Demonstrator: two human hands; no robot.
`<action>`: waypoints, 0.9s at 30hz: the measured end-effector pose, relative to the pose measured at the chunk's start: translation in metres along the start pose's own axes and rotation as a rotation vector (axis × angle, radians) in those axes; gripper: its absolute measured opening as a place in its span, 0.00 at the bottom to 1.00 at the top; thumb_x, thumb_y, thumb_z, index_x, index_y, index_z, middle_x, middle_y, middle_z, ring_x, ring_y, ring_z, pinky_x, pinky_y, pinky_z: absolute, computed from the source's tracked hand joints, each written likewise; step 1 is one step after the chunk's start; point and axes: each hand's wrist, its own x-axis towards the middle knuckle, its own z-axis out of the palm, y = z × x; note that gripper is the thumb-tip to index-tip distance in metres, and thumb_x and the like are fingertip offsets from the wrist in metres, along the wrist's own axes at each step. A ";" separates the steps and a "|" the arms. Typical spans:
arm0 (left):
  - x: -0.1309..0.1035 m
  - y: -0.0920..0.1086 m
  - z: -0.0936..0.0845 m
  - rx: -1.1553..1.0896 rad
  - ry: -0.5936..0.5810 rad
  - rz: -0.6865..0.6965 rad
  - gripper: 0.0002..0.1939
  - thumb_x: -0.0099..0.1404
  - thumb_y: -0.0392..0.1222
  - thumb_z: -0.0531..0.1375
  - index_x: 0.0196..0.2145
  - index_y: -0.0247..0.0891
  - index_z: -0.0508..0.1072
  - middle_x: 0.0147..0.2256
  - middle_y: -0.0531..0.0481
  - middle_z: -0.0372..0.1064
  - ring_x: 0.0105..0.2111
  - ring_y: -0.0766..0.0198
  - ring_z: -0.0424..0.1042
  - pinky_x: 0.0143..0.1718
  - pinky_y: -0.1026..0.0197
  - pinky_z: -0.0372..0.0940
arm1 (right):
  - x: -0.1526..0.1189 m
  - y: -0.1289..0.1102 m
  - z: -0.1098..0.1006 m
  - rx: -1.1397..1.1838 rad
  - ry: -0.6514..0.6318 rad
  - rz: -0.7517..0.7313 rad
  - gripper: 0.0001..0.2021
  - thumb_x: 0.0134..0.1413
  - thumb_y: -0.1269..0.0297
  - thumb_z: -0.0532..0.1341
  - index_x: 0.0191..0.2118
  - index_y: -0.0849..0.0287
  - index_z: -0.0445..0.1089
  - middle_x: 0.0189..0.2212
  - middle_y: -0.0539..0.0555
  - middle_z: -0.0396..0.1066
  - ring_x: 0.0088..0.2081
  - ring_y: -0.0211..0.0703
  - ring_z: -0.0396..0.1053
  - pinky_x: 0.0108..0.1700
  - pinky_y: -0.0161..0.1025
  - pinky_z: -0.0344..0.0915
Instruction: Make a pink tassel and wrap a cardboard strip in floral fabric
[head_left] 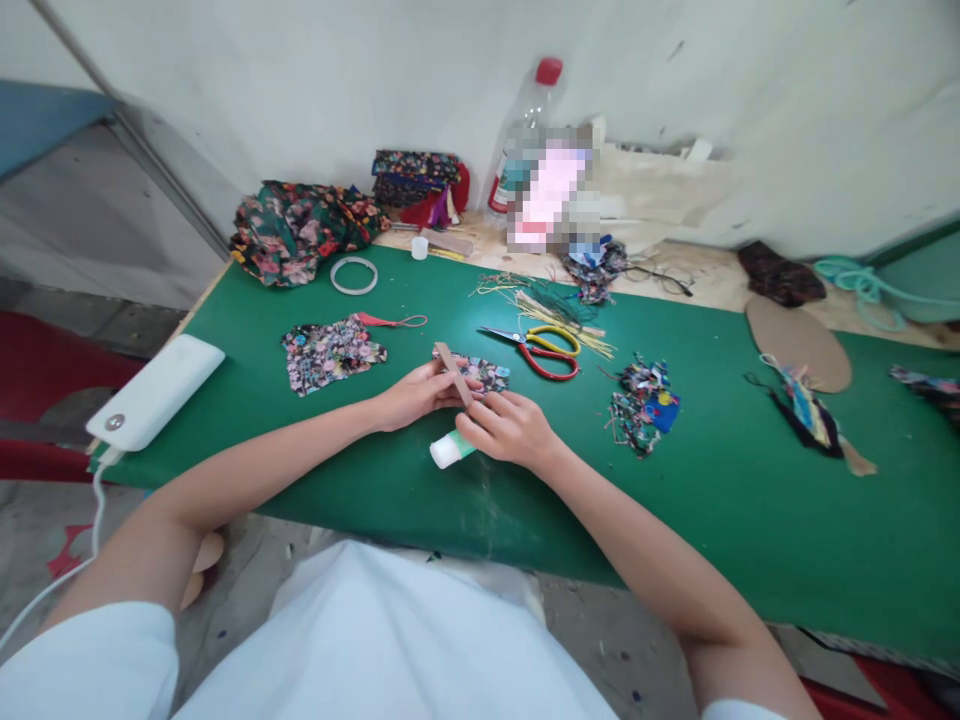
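Nearest the camera is the white shirt point(367, 640), and beyond it both hands meet over the green tabletop point(360, 475). The left hand point(421, 393) pinches one brown strip point(453, 372) along its length; the right hand point(508, 428) pinches its near end. The step in hand looks like positioning or working that strip, so the next move probably calls for a steady hold. Counted: one white-capped tube point(450, 449) under the right hand, whether gripped I cannot tell; two flat floral pieces, one just behind the strip point(491, 373), one to the left point(330, 355); one pair of scissors point(544, 350); one power bank point(161, 390).
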 end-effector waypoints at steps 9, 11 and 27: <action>0.002 0.007 0.010 0.031 0.218 -0.039 0.14 0.69 0.33 0.51 0.50 0.31 0.68 0.36 0.46 0.78 0.32 0.66 0.76 0.40 0.61 0.70 | -0.013 -0.009 0.003 0.409 -0.123 0.510 0.17 0.65 0.47 0.53 0.46 0.56 0.60 0.32 0.54 0.76 0.26 0.39 0.71 0.26 0.35 0.60; 0.001 0.007 0.011 0.067 0.199 -0.029 0.11 0.68 0.34 0.53 0.47 0.31 0.70 0.32 0.48 0.75 0.27 0.69 0.73 0.33 0.65 0.67 | -0.010 -0.008 -0.003 0.544 -0.119 0.764 0.15 0.66 0.49 0.52 0.47 0.55 0.56 0.27 0.49 0.72 0.20 0.36 0.65 0.24 0.34 0.57; -0.008 0.010 0.023 0.480 0.127 0.049 0.09 0.61 0.29 0.51 0.40 0.34 0.63 0.22 0.60 0.66 0.17 0.76 0.64 0.20 0.70 0.57 | 0.006 -0.008 -0.013 0.222 0.046 0.770 0.14 0.54 0.55 0.67 0.42 0.52 0.66 0.35 0.52 0.76 0.33 0.42 0.74 0.35 0.38 0.69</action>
